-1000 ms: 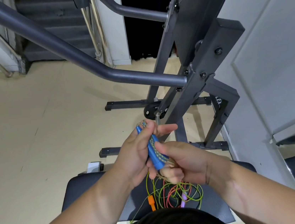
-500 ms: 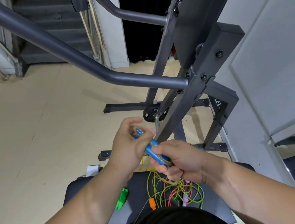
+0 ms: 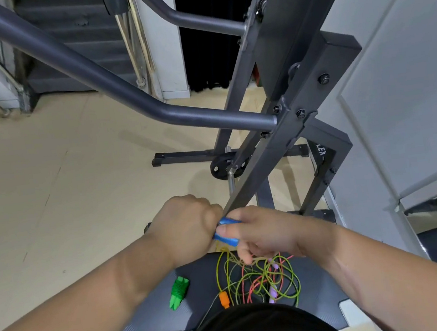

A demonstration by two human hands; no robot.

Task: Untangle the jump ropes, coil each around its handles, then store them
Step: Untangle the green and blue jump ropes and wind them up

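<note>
Your left grip [image 3: 188, 224] is a fist, knuckles up, closed on the 9 o'clock end of the blue handles [image 3: 227, 240]; most of that end is hidden inside it. Your right grip [image 3: 264, 231] meets it from 3 o'clock, with the thumb laid across the handles and the fingers curled beneath, pinching them. Its lower fingers also catch some yellow-green strands. Both forearms come in from the bottom corners. The handles sit above the far edge of the bench [image 3: 152, 308]. On the bench, at 6 o'clock from your grips, lies the tangle [image 3: 264, 276] of yellow-green and pink rope, with an orange handle [image 3: 224, 299] and a purple handle [image 3: 273, 292] in it. A green coiled rope [image 3: 178, 292] lies apart at 7 o'clock.
</note>
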